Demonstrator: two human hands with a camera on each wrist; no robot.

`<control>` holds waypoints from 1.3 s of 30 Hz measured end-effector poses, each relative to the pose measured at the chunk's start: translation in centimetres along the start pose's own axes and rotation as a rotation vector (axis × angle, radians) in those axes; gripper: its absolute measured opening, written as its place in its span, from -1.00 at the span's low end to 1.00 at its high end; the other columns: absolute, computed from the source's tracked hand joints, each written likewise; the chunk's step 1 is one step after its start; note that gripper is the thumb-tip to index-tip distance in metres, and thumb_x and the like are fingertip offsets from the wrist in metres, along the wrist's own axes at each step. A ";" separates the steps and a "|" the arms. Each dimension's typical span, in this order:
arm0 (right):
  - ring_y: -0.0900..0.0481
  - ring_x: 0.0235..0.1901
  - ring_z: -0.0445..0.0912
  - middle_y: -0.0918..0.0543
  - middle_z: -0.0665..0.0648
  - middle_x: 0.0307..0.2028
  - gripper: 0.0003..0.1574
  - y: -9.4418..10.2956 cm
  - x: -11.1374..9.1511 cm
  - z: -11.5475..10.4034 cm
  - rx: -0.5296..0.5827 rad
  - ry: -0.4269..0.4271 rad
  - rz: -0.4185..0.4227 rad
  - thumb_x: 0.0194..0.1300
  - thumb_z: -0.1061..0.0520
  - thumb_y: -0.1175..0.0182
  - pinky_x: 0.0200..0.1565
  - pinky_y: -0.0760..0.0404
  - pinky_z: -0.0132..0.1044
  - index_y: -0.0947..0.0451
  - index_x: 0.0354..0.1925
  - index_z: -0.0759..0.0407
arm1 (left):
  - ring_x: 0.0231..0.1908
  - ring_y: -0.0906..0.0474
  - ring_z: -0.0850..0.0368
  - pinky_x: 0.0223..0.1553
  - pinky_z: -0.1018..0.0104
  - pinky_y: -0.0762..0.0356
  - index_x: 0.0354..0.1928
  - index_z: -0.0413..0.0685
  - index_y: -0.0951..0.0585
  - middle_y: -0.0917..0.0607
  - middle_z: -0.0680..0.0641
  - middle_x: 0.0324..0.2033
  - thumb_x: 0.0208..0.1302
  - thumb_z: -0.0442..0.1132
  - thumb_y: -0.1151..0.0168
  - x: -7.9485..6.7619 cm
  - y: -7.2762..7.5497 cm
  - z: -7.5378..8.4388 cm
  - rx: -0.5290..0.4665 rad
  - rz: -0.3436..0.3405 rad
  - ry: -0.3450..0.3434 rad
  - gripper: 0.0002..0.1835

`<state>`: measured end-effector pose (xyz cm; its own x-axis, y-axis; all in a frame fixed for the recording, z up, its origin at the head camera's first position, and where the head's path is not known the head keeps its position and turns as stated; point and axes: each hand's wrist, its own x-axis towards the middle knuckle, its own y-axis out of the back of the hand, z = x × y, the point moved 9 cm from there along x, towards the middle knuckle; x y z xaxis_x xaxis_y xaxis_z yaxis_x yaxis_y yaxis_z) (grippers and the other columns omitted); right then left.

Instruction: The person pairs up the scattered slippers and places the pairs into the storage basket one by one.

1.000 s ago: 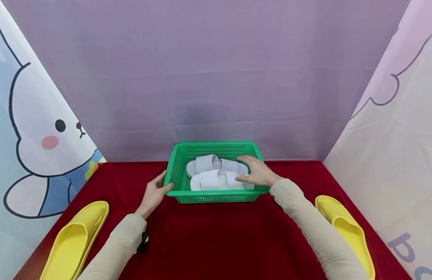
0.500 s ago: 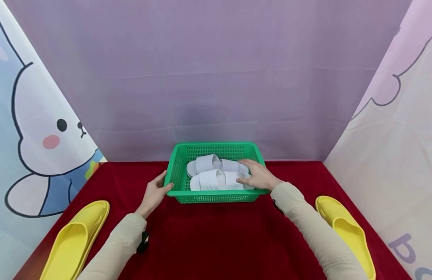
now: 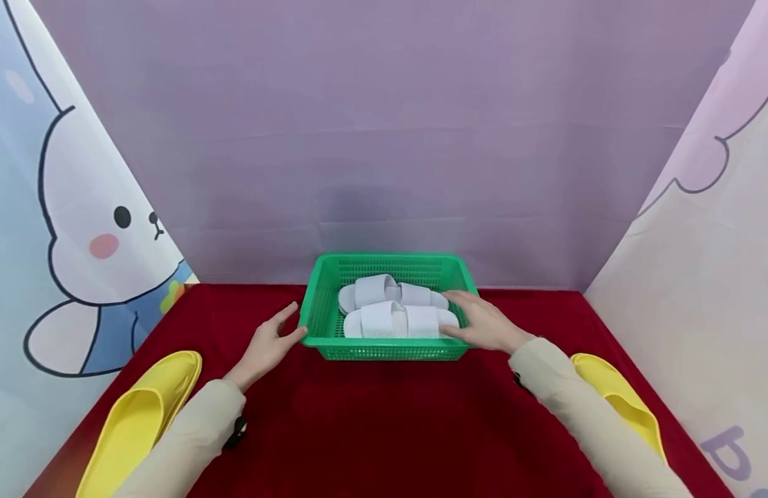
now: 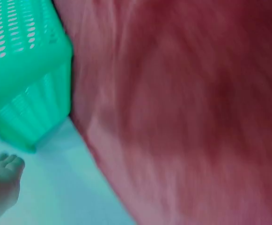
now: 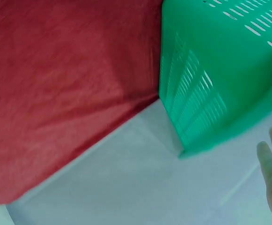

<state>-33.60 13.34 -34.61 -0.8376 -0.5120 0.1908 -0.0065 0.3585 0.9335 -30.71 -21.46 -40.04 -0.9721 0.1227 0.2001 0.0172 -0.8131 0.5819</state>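
Observation:
A green plastic basket (image 3: pixel 392 352) with slotted walls stands at the back of the red cloth. Inside it lie several white slippers with broad straps, a front row (image 3: pixel 379 321) and a back row (image 3: pixel 372 290). My left hand (image 3: pixel 267 348) is beside the basket's left rim, fingers spread, its thumb tip right at the rim. Over the right rim reaches my right hand (image 3: pixel 488 325), fingers extended and parted, fingertips close to the slippers' right ends. In the wrist views, the left fingers (image 4: pixel 7 164) and right fingers (image 5: pixel 267 159) show beside the basket's end walls.
A yellow slipper (image 3: pixel 125 432) rests at the left of the red cloth (image 3: pixel 390 429). Another yellow slipper (image 3: pixel 626 404) lies at the right, partly behind my right sleeve. A purple curtain (image 3: pixel 390 138) hangs directly behind the basket, with printed sheets on both sides.
My right hand has drawn back rightward from the white slippers to the basket's right rim. The left fingers have come away from the left rim. The head view has shifted slightly.

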 end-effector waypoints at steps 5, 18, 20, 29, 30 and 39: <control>-0.19 0.27 0.13 -0.28 0.20 0.28 -0.07 1.4 -4.4 1.0 -0.064 -0.017 -0.011 0.11 -0.18 -0.23 0.15 -0.35 0.11 -0.17 0.32 0.17 | 0.26 -0.21 -0.21 0.15 -0.16 -0.29 0.27 -0.19 -0.32 -0.36 -0.23 0.24 0.22 -0.19 -0.18 -2.3 2.0 2.2 0.269 -0.019 -0.188 -0.42; -0.28 0.17 0.24 -0.37 0.31 0.17 -0.09 3.5 -12.2 7.0 -0.151 -0.103 -0.062 -0.01 -0.07 -0.34 0.05 -0.41 0.16 -0.28 0.22 0.30 | 0.10 -0.35 -0.15 0.03 -0.06 -0.42 0.02 -0.16 -0.55 -0.54 -0.17 0.02 -0.07 -0.33 -0.36 -8.0 9.8 1.2 0.873 0.008 -0.435 -0.50; -0.28 0.16 0.26 -0.37 0.33 0.17 -0.06 3.7 -12.9 7.7 -0.138 -0.116 -0.075 -0.04 -0.09 -0.35 0.05 -0.39 0.18 -0.28 0.22 0.32 | 0.08 -0.36 -0.15 0.25 0.12 -0.25 0.01 -0.17 -0.56 -0.56 -0.16 0.00 -0.10 -0.35 -0.36 -8.5 10.7 0.0 0.921 -0.005 -0.455 -0.50; -0.21 0.17 0.35 -0.29 0.45 0.19 0.14 2.4 -15.0 11.5 -0.029 -0.192 -0.187 -0.21 -0.05 -0.44 0.07 -0.29 0.26 -0.19 0.23 0.46 | -0.01 -0.39 -0.14 0.28 0.49 0.60 -0.06 -0.22 -0.58 -0.59 -0.16 -0.06 -0.21 -0.58 -0.24 -10.5 13.9 -4.8 1.137 -0.031 -0.589 -0.49; -0.21 0.16 0.35 -0.28 0.46 0.19 0.15 2.4 -15.1 11.8 -0.025 -0.194 -0.192 -0.23 -0.04 -0.45 0.07 -0.29 0.26 -0.18 0.23 0.47 | 0.01 -0.37 -0.14 0.30 0.45 0.59 -0.03 -0.23 -0.55 -0.58 -0.17 -0.04 0.00 -0.56 -0.16 -10.7 14.1 -5.1 1.149 -0.035 -0.617 -0.59; -0.31 0.10 0.35 -0.37 0.48 0.11 0.21 2.1 -16.8 14.9 -0.012 -0.204 -0.219 -0.46 0.11 -0.50 0.01 -0.34 0.23 -0.20 0.17 0.53 | 0.38 0.46 0.34 0.34 0.45 0.56 0.39 0.10 -0.13 0.28 0.25 0.39 0.37 -0.05 0.78 -12.0 15.0 -7.3 1.181 -0.034 -0.802 -0.36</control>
<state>-27.68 34.27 -40.39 -0.9096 -0.4078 -0.0791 -0.1933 0.2470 0.9495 -20.52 -39.30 -39.43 -0.5900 0.7390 0.3251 0.5656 0.0909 0.8197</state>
